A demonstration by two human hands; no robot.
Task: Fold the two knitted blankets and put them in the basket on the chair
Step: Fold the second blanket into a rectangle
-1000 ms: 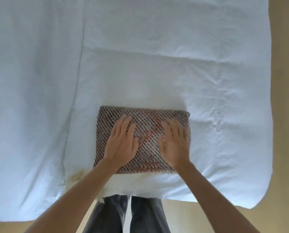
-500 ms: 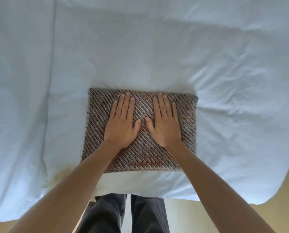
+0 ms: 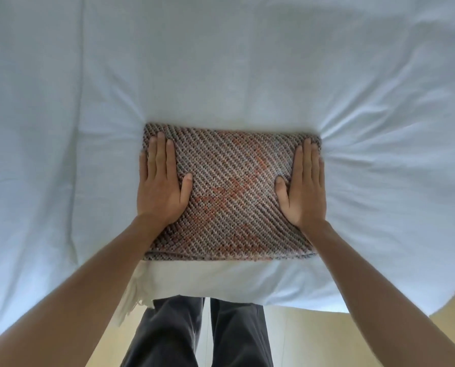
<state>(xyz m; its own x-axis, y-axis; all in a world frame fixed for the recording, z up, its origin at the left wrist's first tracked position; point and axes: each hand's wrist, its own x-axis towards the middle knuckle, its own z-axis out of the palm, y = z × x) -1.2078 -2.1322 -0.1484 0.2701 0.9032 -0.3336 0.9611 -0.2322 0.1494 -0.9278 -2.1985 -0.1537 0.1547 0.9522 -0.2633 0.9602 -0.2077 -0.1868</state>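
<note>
A folded knitted blanket (image 3: pixel 231 192), grey-brown with orange patches, lies as a thick rectangle on the bed near its front edge. My left hand (image 3: pixel 161 184) presses flat on the blanket's left edge with straight fingers pointing away from me. My right hand (image 3: pixel 303 184) presses flat on its right edge in the same way. The bedding dents around the blanket under the pressure. No second blanket, basket or chair appears in this view.
A pale blue-white bed sheet (image 3: pixel 221 62) fills most of the view. A white fringed cloth (image 3: pixel 133 295) hangs at the bed's front edge on the left. My legs in dark trousers (image 3: pixel 194 335) stand against the bed on a tan floor (image 3: pixel 300 337).
My two hands slid apart from the middle of the blanket to its left and right edges. The camera has come closer to the bed.
</note>
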